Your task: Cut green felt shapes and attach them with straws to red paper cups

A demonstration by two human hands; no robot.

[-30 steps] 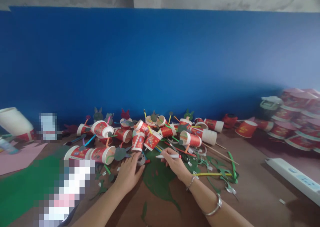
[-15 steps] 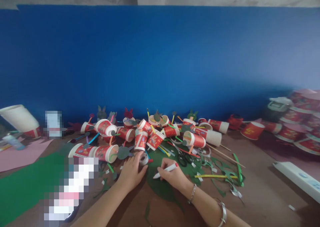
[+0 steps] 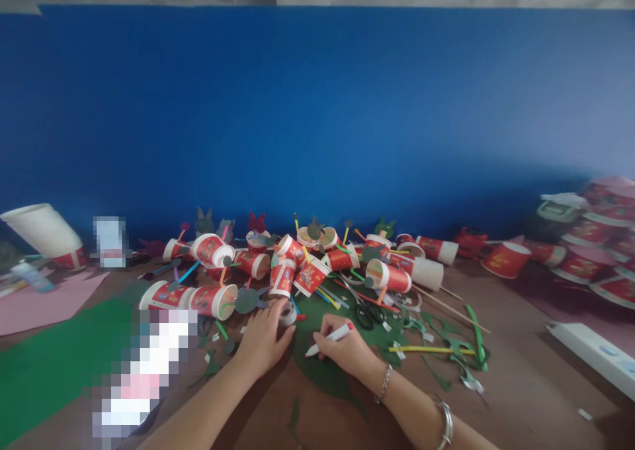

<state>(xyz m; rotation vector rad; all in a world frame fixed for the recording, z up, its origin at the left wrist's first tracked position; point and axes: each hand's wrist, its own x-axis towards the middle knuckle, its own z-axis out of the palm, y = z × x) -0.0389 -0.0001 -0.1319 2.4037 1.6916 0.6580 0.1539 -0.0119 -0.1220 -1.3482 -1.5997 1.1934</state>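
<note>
My right hand [image 3: 343, 351] grips a white marker with a red end [image 3: 329, 338], its tip down on a dark green paper piece [image 3: 322, 370] lying on the brown table. My left hand [image 3: 262, 341] rests flat beside it, fingers spread on the table and touching a small roll of tape [image 3: 286, 314]. Just beyond both hands lies a pile of red-and-white paper cups [image 3: 297, 268] with coloured sticks and paper cut-outs. Black scissors [image 3: 366, 315] lie right of the marker.
Green paper scraps [image 3: 446, 347] and a yellow strip lie to the right. A green sheet [image 3: 54, 357] and a pink sheet [image 3: 44, 298] cover the left. More cups are stacked at the far right [image 3: 595, 251]. A white power strip [image 3: 590, 357] lies near the right edge. A blue wall stands behind.
My right hand drew back from the cup pile, turned the marker tip down and set it on the green paper. My left hand stayed by the tape roll.
</note>
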